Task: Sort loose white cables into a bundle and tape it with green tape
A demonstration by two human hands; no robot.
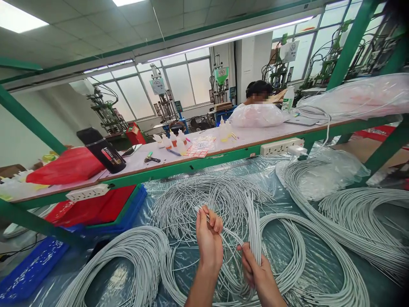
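My left hand (209, 238) is raised over a loose tangle of thin grey-white cables (179, 204), its fingers closed around a few cable ends. Lower and to the right, my right hand (257, 270) grips an upright bundle of cables (253, 226), whose cut ends point up. Between the two hands runs a short stretch of cable (232, 234), pinched by the right thumb and forefinger. A coil of cables (295, 256) curves away to the right of the right hand, and another coil (137, 247) lies to the left.
More cable coils (358, 209) lie at the right on the plastic-covered table (179, 273). Blue trays (35, 268) stand at the left. A shelf (204, 160) crosses in front, bearing a black bottle (102, 151), small dropper bottles (174, 140) and power strips (283, 147). Beyond it sits a person (258, 89).
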